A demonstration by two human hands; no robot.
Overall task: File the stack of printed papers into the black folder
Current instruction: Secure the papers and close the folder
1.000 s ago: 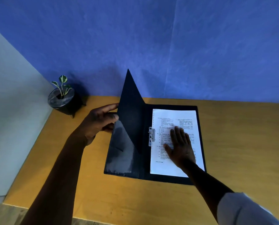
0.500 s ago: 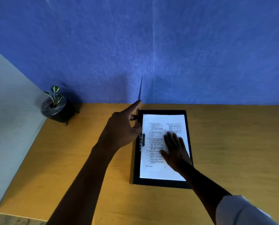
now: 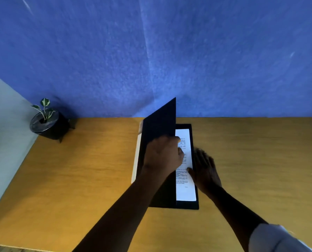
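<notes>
The black folder lies on the wooden table, its front cover tilted over to the right and half shut. My left hand grips the cover's free edge. The printed papers lie inside on the folder's back panel; only a narrow white strip of them shows past the cover. My right hand is blurred, fingers spread, at the papers' right edge and partly over the table. The folder's metal clip is hidden behind the cover.
A small potted plant in a dark pot stands at the table's far left corner. The blue wall rises right behind the folder. The orange wooden table stretches left and right of the folder.
My left hand has swung the cover from the left side, past upright, down toward the papers. My right hand has slid off the page's middle to its right edge.
</notes>
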